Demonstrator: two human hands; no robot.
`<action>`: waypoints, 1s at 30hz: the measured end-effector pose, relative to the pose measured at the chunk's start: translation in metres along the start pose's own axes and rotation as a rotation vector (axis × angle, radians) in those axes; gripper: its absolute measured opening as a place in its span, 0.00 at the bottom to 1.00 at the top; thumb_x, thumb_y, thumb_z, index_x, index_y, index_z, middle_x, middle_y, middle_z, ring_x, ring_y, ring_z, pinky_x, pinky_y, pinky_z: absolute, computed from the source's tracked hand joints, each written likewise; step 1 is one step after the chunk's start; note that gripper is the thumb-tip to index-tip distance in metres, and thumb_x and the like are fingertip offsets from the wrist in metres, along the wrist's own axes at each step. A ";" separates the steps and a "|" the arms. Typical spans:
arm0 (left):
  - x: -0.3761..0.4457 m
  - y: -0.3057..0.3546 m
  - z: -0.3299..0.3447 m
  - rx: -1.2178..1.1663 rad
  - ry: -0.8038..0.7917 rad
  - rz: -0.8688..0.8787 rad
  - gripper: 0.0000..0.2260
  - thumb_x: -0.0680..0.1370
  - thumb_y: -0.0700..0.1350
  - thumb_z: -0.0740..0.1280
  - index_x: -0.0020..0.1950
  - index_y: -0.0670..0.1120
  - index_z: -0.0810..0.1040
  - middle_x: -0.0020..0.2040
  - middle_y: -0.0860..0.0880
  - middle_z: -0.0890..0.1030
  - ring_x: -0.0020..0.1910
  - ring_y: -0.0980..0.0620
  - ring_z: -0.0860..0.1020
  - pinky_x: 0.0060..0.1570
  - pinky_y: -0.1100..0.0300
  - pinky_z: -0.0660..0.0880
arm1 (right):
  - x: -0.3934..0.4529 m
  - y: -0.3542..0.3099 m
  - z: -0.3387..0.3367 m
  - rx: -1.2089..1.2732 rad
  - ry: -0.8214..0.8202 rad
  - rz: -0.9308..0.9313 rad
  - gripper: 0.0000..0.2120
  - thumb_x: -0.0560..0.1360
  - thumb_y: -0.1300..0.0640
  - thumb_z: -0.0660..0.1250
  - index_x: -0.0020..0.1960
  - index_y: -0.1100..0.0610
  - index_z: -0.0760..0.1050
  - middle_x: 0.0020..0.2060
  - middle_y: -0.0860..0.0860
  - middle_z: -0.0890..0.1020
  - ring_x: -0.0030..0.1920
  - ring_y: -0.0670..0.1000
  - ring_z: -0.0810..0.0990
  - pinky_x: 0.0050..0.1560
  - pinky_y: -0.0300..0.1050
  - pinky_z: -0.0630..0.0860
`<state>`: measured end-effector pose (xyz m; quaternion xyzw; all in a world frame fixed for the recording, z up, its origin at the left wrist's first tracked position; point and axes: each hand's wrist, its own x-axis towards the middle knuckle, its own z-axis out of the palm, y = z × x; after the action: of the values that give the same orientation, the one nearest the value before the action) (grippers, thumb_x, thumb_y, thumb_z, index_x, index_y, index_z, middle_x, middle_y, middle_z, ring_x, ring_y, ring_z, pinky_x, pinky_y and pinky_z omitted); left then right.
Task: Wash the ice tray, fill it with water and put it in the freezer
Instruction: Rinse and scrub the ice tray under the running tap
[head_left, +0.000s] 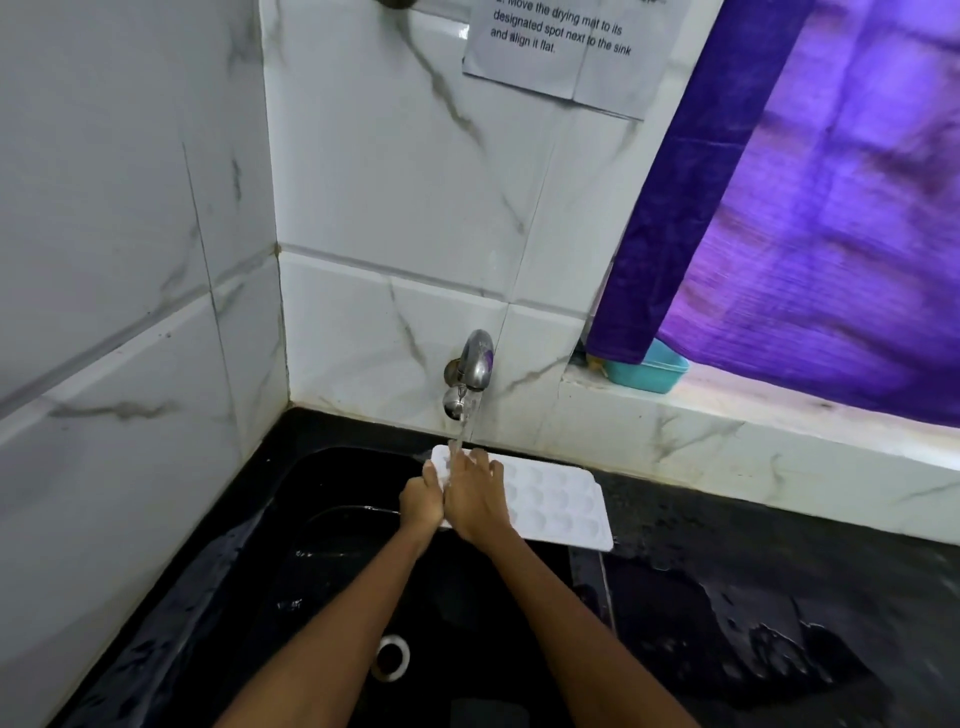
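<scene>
- The ice tray (556, 506) is white, with rows of rounded cells facing up. It lies at the far edge of the black sink (332, 582), directly under the tap (475, 364) mounted on the tiled wall.
- The tray's long axis runs left to right, tilted slightly so the right end sits nearer the viewer. The right end appears to rest on the wet black desk (779, 597); the left end overhangs the basin.
- Water (465, 423) runs from the tap and lands on the far-left corner of the tray, at the fingertips.
- Left hand (422, 501): fingers curled over the tray's left short edge, gripping it.
- Right hand (475, 499): laid palm-down on the left cells, fingers spread and roughly straight, pressing or rubbing the surface. It holds nothing.
- Both hands sit at the left end, touching each other. The unwashed-looking remainder of the tray extends to the right of the hands, so the right hand is the nearer one to that section.
- Judged step: washing, early in the task. Filling and the freezer transfer are not yet done.
- Judged next requirement: travel the right hand rightward along the long axis, or slide the tray leftward under the stream, while the left hand keeps the edge steady.
- Risk: the overhanging left end may tip into the basin if the grip slackens.
</scene>
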<state>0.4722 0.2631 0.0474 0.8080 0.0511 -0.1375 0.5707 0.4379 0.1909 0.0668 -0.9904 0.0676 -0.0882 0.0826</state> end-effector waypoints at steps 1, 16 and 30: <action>0.000 0.002 -0.002 0.016 0.004 -0.004 0.26 0.84 0.47 0.49 0.56 0.28 0.78 0.56 0.29 0.79 0.59 0.35 0.77 0.59 0.52 0.71 | 0.003 0.002 -0.005 0.004 -0.045 -0.011 0.24 0.75 0.52 0.52 0.69 0.58 0.63 0.60 0.53 0.78 0.63 0.57 0.70 0.59 0.53 0.65; -0.008 -0.006 -0.014 -0.031 0.023 -0.071 0.29 0.79 0.58 0.59 0.47 0.31 0.81 0.47 0.36 0.83 0.50 0.38 0.81 0.47 0.54 0.74 | 0.008 -0.001 -0.001 -0.023 -0.068 -0.119 0.23 0.73 0.53 0.53 0.67 0.57 0.68 0.59 0.55 0.78 0.63 0.57 0.72 0.68 0.57 0.59; -0.019 -0.017 -0.025 0.011 0.129 -0.096 0.27 0.81 0.55 0.57 0.54 0.31 0.79 0.54 0.33 0.81 0.56 0.35 0.78 0.56 0.51 0.73 | -0.005 0.015 0.001 -0.008 -0.146 0.004 0.40 0.66 0.35 0.37 0.62 0.51 0.76 0.68 0.62 0.66 0.74 0.63 0.54 0.67 0.60 0.57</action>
<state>0.4540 0.2939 0.0450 0.8148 0.1254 -0.1126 0.5547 0.4311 0.1769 0.0620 -0.9944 0.0636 -0.0150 0.0835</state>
